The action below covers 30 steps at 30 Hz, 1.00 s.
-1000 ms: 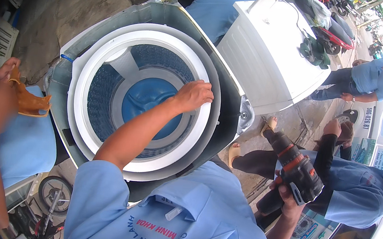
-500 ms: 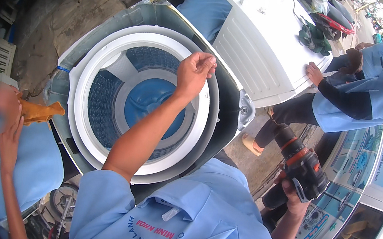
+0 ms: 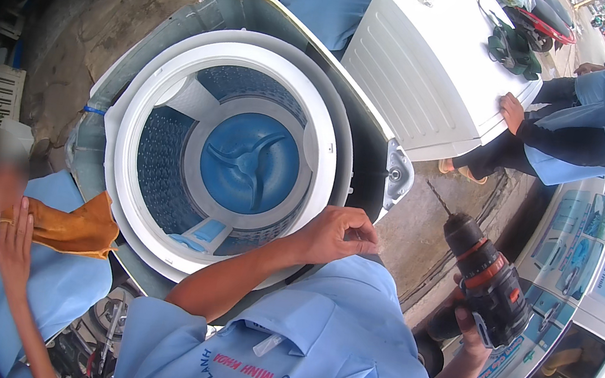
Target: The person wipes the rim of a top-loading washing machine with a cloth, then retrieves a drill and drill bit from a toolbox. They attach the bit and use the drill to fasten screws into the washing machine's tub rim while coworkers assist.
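Note:
In front of me stands an open-topped washing machine (image 3: 211, 12), without its top cover. Inside it, a white ring (image 3: 325, 154) rims the drum, and a blue agitator disc (image 3: 232, 172) lies at the bottom. My left hand (image 3: 342, 236) hovers by the machine's near right edge, above my shirt front. Its thumb and fingers are pinched together; whatever they hold, if anything, is hidden. On the right, my right hand (image 3: 471, 332) grips a black and orange power drill (image 3: 492, 287). Its long bit points up and away, toward the machine's metal corner bracket (image 3: 397, 175).
At left a person (image 3: 38, 284) in light blue holds an orange-brown cloth (image 3: 76, 228) beside the machine. A white ribbed appliance cabinet (image 3: 418, 66) stands beyond, with another person's hand (image 3: 511, 112) on its edge. To the right is a parked van (image 3: 578, 302).
My left hand has come down and toward me, from above the drum's rim to its near right side. The drill has shifted slightly right. The co-worker's cloth at left has moved lower.

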Each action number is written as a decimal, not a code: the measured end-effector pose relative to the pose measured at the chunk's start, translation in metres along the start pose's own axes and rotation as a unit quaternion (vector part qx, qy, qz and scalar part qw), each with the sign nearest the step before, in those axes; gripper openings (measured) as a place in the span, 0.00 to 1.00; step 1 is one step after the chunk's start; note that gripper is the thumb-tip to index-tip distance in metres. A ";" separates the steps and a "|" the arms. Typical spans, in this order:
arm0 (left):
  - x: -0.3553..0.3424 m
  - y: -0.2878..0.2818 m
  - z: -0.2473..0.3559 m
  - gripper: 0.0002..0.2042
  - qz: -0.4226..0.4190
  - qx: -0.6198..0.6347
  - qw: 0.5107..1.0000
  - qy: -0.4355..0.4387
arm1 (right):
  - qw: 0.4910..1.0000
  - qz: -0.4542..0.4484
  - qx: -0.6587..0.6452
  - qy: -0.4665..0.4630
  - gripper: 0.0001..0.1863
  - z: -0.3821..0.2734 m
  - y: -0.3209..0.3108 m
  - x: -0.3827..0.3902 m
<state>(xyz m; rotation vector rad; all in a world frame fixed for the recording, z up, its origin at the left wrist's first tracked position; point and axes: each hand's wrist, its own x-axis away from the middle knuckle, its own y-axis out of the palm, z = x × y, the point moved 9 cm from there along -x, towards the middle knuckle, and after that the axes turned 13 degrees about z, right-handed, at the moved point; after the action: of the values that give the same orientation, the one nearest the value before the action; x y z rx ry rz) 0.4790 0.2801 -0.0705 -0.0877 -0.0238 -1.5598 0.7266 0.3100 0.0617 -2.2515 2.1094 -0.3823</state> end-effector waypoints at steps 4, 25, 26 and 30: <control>0.031 0.008 -0.015 0.15 0.028 0.185 0.973 -0.135 | 0.996 -0.077 0.040 -0.020 0.51 0.023 0.017 -0.014; 0.072 -0.015 0.251 0.49 -0.119 -0.384 0.841 0.362 | 0.868 -0.377 0.133 -0.294 0.50 -0.080 0.062 0.073; 0.073 0.009 0.244 0.48 -0.217 -0.399 0.831 0.321 | 0.851 -0.408 0.169 -0.283 0.52 -0.087 0.067 0.084; 0.089 0.066 0.188 0.25 -0.516 -0.383 0.766 -0.026 | 0.821 -0.443 0.191 -0.305 0.55 -0.104 0.061 0.111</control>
<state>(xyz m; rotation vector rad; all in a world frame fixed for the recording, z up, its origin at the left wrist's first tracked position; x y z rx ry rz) 0.5532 0.2053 0.1201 -0.8967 0.6341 -2.5857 0.6512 0.2105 0.1681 -2.4616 0.5516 -0.0444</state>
